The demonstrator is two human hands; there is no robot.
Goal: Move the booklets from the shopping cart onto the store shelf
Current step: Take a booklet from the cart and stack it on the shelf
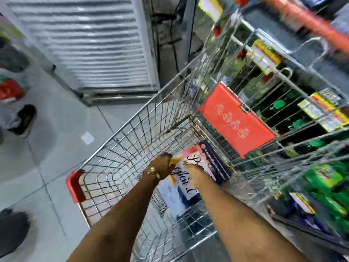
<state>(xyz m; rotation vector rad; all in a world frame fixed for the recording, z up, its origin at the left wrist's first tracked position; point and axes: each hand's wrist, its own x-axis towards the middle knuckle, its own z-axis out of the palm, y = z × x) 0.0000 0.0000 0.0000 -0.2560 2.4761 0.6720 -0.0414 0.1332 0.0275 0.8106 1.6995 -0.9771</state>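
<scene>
Reaching down into the shopping cart [132, 129], the left hand [162, 166] and right hand [195, 175] are closing on the booklets [190, 178] lying on the basket floor at about five o'clock from the cart's far end. Left fingers are curling over the top booklet's edge at nine o'clock, right fingers are lying flat on its cover; whether either is gripping yet cannot be told through the blur. Nothing is looking delivered yet: the shelf [311, 118] at three o'clock is showing only other stock, so the whole stack is remaining to move.
</scene>
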